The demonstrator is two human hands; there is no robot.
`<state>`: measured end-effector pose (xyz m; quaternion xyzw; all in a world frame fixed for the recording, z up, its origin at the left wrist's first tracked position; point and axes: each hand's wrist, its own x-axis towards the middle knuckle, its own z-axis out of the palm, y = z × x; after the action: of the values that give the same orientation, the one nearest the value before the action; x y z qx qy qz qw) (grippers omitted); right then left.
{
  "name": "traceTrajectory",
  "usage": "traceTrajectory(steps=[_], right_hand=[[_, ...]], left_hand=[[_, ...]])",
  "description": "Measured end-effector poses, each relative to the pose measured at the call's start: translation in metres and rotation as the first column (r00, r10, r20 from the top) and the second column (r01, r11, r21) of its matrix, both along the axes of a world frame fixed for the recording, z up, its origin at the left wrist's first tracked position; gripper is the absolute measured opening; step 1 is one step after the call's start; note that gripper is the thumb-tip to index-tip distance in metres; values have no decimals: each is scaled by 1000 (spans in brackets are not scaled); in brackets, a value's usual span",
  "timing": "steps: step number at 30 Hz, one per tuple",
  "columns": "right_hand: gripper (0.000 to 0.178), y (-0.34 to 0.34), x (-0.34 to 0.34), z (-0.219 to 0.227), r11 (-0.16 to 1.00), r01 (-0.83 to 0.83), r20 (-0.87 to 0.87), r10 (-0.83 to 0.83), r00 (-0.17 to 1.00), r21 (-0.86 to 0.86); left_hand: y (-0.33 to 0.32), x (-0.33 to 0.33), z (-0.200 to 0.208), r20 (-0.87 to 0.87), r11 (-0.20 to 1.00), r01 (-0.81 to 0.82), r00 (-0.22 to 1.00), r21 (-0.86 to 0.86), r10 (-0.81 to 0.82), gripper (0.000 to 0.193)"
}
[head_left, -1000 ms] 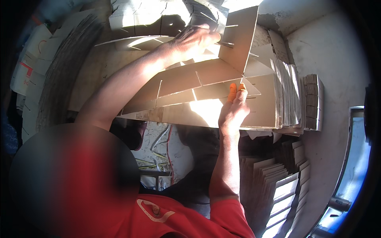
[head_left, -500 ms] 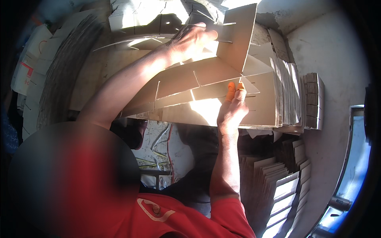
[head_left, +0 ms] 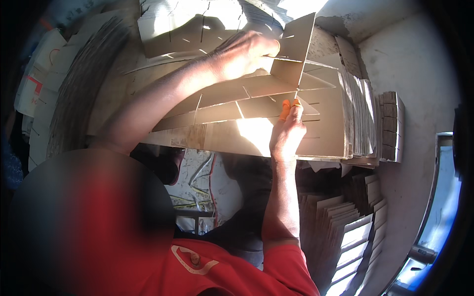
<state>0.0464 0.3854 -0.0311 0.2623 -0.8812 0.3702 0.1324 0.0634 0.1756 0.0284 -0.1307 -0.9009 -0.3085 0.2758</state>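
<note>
My right hand, with orange covers on two fingertips, pinches the near end of a slotted cardboard crosspiece that stands upright. Two long slotted cardboard strips run leftward from it: a nearer strip and a farther one, which my left forearm partly covers. Where the crosspiece meets these strips, they cross at its slots. My left hand is closed at the farther strip beside the crosspiece; its fingertips are partly hidden. Under the assembly lies a flat cardboard surface with a bright sunlit patch.
Stacked slotted cardboard sheets stand at the left, at the far side and at the right. A smaller bundle leans by the wall. Below right are more cardboard pieces. Cords lie on the floor.
The crosspiece has tilted and shifted slightly lower and left. My left hand has moved a little to the right and nearer. The far strip's left end has swung nearer; my right hand barely moved.
</note>
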Motion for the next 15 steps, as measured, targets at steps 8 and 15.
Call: traceTrajectory(steps=[8,15], right_hand=[[22,2,-2,-17,921,-137,-28,136,990,-365],[16,7,0,-8,948,-69,174,128,976,-310]], left_hand=[[-59,-36,26,234,886,-361,871,-292,432,43],[-69,-68,-43,43,677,-474,801,-562,597,39]])
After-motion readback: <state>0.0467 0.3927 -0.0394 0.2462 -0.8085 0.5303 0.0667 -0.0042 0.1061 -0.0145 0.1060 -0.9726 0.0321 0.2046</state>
